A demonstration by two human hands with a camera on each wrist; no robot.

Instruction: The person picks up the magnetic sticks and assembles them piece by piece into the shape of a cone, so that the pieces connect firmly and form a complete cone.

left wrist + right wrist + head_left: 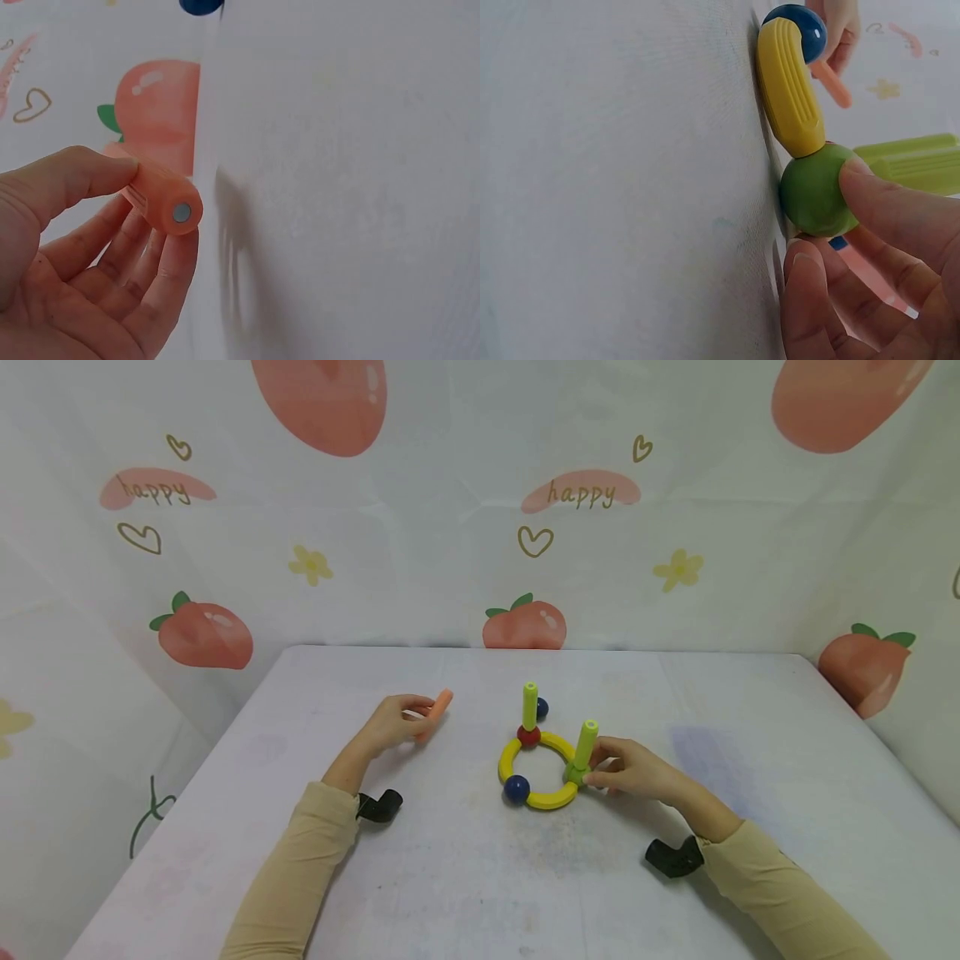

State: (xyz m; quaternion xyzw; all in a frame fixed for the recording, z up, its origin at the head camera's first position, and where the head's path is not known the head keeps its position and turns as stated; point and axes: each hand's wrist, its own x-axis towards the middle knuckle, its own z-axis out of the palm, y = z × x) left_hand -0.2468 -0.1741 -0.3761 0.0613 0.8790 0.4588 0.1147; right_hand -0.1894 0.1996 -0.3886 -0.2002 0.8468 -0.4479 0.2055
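Note:
My left hand (397, 722) pinches an orange magnetic rod (161, 195) between thumb and fingers, tilted above the table; a round metal spot shows in its end. With thumb and fingertips, my right hand (633, 768) holds a green ball (821, 191) at the right of a ring. The ring has curved yellow rods (551, 798) joined by the green ball, a red ball (528, 736) and a dark blue ball (517, 789). One light green rod (587, 745) stands on the green ball, another light green rod (530, 706) on the red one.
Another dark blue ball (542, 708) sits behind the ring, partly hidden by the upright rod. A black wrist mount (381, 807) hangs by the left sleeve, another black mount (675, 857) by the right. A printed cloth backdrop (450, 552) rises behind the white table (465, 893).

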